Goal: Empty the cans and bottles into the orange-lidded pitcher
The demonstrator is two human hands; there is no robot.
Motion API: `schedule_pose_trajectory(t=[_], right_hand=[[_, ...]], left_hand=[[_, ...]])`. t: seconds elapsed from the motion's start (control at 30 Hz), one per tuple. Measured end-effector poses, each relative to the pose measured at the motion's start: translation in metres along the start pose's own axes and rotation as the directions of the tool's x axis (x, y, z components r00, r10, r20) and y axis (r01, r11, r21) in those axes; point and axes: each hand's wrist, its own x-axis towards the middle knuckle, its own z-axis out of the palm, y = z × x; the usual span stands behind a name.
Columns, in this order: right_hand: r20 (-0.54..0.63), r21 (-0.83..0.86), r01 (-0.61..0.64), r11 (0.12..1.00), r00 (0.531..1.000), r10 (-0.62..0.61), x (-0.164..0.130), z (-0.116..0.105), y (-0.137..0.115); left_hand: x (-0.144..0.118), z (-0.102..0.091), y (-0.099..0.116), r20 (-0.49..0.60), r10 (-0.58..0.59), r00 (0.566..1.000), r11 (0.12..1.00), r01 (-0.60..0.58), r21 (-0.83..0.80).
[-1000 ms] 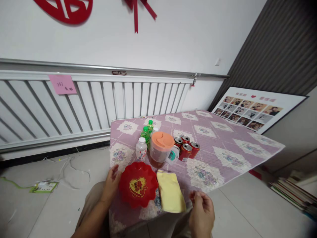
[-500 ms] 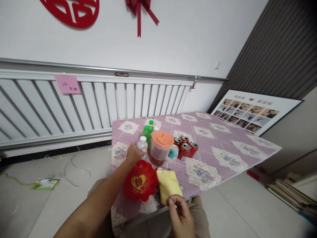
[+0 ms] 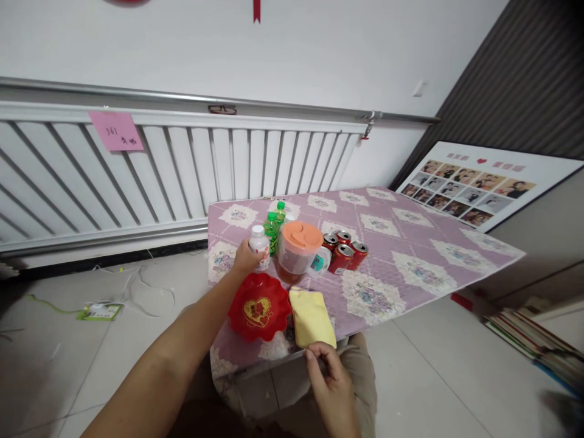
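Note:
My left hand [image 3: 246,257] is wrapped around a small bottle [image 3: 260,246] with a white cap and a printed label, upright near the table's left side. Just behind it stand green-capped bottles [image 3: 271,233]. To its right is a clear pitcher [image 3: 292,258] with an orange lid and brown liquid low inside. My right hand [image 3: 329,371] is at the front edge, thumb and forefinger pinched together by the near corner of a folded yellow cloth [image 3: 312,319]. Whether anything is between those fingertips, I cannot tell. A red scalloped bowl [image 3: 278,304] lies between my left forearm and the cloth.
Several red cans [image 3: 341,260] are grouped right of the pitcher, beside a round clear container [image 3: 320,261] with a teal mark. The table [image 3: 424,271] has a purple floral cover. Behind it runs a white radiator [image 3: 182,176]; a photo board [image 3: 469,182] leans at the right.
The view has tipped downward. The bottle in my left hand has shifted slightly left, away from the pitcher and the green-capped bottle. My right hand stays pinched by the cloth.

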Motion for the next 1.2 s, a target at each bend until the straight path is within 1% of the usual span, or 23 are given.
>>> schedule_pose_trajectory(t=[0.1,0.17,0.23,0.27,0.37,0.47,0.63,0.73,0.87,0.97,1.07,1.2], right_hand=[[-0.004,-0.001,0.002,1.000,1.000,-0.002,0.002,0.001,-0.002],[-0.007,0.002,0.003,1.000,1.000,-0.003,0.003,0.002,-0.001],[0.002,-0.001,-0.003,1.000,1.000,0.003,0.005,0.005,-0.001],[0.011,-0.005,-0.009,1.000,1.000,0.009,0.006,0.007,-0.001],[0.033,-0.005,-0.019,1.000,0.999,0.019,0.007,0.014,-0.001],[0.067,0.006,-0.008,1.000,0.998,0.008,0.007,0.022,-0.004],[0.093,0.004,0.017,1.000,0.996,-0.018,0.007,0.030,-0.010],[0.089,0.007,0.011,1.000,0.996,-0.011,0.016,0.034,-0.014],[0.052,0.054,0.025,0.998,0.998,-0.028,0.042,0.043,-0.028],[0.034,0.090,0.053,0.995,0.998,-0.056,0.067,0.057,-0.044],[0.052,0.105,0.053,0.993,0.997,-0.059,0.088,0.077,-0.060],[0.067,0.146,0.015,0.989,0.997,-0.025,0.104,0.106,-0.069]], left_hand=[[-0.005,-0.021,0.005,-0.041,0.009,0.999,0.999,-0.011,-0.048],[-0.015,-0.036,0.006,-0.046,0.044,0.998,0.991,-0.049,-0.122],[-0.029,-0.049,0.005,-0.006,0.088,0.996,0.976,-0.088,-0.201],[-0.038,-0.054,0.003,0.031,0.114,0.993,0.969,-0.104,-0.226],[-0.064,-0.063,-0.007,0.120,0.171,0.978,0.954,-0.134,-0.270],[-0.087,-0.062,-0.020,0.186,0.201,0.962,0.951,-0.146,-0.273],[-0.114,-0.048,-0.039,0.230,0.197,0.953,0.958,-0.138,-0.252],[-0.123,-0.043,-0.044,0.226,0.220,0.949,0.955,-0.163,-0.248],[-0.129,-0.043,-0.042,0.188,0.205,0.961,0.961,-0.161,-0.227],[-0.131,-0.045,-0.038,0.185,0.207,0.961,0.960,-0.163,-0.227],[-0.132,-0.047,-0.035,0.185,0.195,0.963,0.963,-0.153,-0.220],[-0.132,-0.046,-0.034,0.174,0.169,0.970,0.964,-0.125,-0.236]])
